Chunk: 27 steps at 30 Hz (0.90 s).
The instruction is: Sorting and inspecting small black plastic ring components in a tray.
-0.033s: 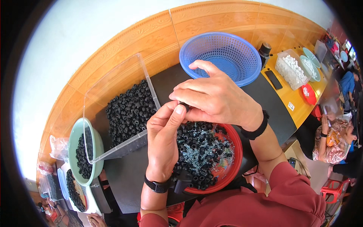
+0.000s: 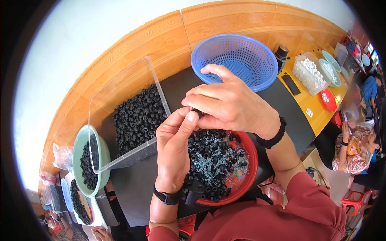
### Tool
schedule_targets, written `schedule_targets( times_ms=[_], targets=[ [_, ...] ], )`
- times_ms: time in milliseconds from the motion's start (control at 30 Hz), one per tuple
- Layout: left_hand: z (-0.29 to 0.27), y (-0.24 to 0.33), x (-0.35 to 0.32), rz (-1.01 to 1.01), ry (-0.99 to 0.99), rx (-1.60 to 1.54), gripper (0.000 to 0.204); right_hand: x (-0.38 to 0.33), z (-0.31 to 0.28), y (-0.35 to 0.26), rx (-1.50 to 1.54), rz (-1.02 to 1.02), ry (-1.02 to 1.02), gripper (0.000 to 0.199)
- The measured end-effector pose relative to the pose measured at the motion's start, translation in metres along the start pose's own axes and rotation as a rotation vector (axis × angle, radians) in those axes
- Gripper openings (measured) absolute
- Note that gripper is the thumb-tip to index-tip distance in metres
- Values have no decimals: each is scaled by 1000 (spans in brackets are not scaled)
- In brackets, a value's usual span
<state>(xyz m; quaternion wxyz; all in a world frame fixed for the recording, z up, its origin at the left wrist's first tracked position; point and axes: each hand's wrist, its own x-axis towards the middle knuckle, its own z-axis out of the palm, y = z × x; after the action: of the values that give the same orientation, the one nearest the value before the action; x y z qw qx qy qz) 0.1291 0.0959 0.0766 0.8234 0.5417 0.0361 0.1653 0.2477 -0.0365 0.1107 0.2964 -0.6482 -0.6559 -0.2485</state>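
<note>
My left hand (image 2: 175, 136) pinches a small black plastic part (image 2: 197, 113) between thumb and forefinger. My right hand (image 2: 232, 102) closes on the same part from the other side, its forefinger raised and bent. The fingers hide most of the part. Below the hands sits a round red tray (image 2: 251, 172) holding black ring-like pieces (image 2: 213, 186) and small pale metal springs (image 2: 214, 160). To the left, a clear plastic box (image 2: 163, 96) holds many rounded black parts (image 2: 138, 116).
A blue perforated basket (image 2: 265, 52) stands beyond my hands. At left, a pale green bowl (image 2: 105, 154) contains black parts. On the right, a yellow table (image 2: 309, 100) carries a phone (image 2: 291, 84) and a tub of white pieces (image 2: 313, 72). Other people sit at both sides.
</note>
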Motion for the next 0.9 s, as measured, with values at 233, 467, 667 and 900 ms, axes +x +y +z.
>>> schedule_targets(
  times_ms=[233, 467, 667, 900],
  targets=[
    [-1, 1, 1, -35, -40, 67, 24, -2, 6, 4, -53, -88, 97, 27],
    [12, 4, -1, 448, 196, 832, 25, -5, 1, 4, -194, 17, 36, 33],
    [15, 15, -5, 551, 249, 993, 19, 1, 0, -14, -288, 22, -31, 30],
    [9, 17, -4, 394, 124, 784, 12, 0, -1, -14, -297, 13, 19, 30]
  ],
)
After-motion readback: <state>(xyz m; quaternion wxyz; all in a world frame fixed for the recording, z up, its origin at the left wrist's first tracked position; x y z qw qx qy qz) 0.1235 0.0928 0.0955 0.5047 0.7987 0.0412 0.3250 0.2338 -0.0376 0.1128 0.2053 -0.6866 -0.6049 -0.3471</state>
